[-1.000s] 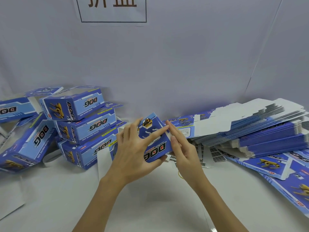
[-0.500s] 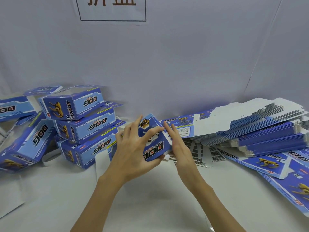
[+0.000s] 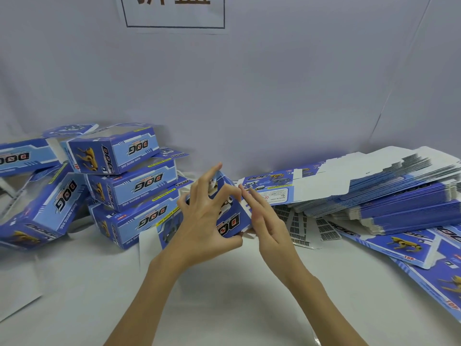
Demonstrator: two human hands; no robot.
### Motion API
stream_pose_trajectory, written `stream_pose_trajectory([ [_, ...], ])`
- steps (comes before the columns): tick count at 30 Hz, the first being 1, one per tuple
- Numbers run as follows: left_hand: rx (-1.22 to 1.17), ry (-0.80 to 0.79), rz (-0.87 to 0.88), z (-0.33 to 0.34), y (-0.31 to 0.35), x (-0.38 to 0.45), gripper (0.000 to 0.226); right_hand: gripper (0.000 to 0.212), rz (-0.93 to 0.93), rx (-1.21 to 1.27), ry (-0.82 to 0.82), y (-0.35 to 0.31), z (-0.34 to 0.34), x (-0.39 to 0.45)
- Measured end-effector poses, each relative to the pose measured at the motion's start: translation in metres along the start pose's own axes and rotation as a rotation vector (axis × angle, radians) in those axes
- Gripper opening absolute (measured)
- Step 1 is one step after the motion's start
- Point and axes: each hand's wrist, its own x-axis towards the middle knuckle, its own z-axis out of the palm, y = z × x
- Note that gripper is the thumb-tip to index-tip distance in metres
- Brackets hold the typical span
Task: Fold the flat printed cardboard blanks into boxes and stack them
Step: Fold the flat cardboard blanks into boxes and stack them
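A blue printed "DOG" box [image 3: 230, 218], partly folded, sits at the table's centre, tilted with one end toward me. My left hand [image 3: 204, 216] grips it, thumb under its near corner and fingers curled over its top. My right hand [image 3: 267, 221] has straight fingers pressed against the box's right end flap. Three folded boxes [image 3: 129, 186] are stacked just left of my hands. A fanned pile of flat blanks [image 3: 389, 198] lies to the right.
More folded boxes [image 3: 45, 211] lean at the far left. Loose flat blanks [image 3: 411, 248] spread along the right table edge. A grey backdrop with a framed sign [image 3: 174, 11] rises behind. White tabletop [image 3: 224, 295] lies under my forearms.
The box has turned in my hands and its end has come up. My left fingers have curled further over it, and my right fingers have slid down along the end flap.
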Motion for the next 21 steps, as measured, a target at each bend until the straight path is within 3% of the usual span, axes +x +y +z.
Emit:
stream_pose_trajectory([
  [4, 0.034, 0.012, 0.007, 0.002, -0.004, 0.000, 0.087, 0.059, -0.069, -0.122, -0.015, 0.003, -0.001, -0.002],
  [7, 0.054, 0.011, -0.028, 0.003, -0.006, 0.000, 0.101, 0.056, -0.109, -0.109, 0.024, 0.004, -0.003, 0.000],
  [14, 0.038, 0.095, 0.007, 0.006, -0.004, 0.000, 0.098, 0.053, -0.075, -0.158, 0.057, 0.000, 0.001, -0.001],
  [19, 0.095, 0.202, 0.231, 0.010, 0.005, 0.005, 0.095, 0.094, 0.093, 0.096, 0.099, -0.004, -0.009, 0.005],
  [21, 0.053, 0.180, 0.247, 0.008, 0.004, 0.004, 0.101, 0.100, 0.054, 0.104, 0.164, -0.009, -0.015, 0.007],
])
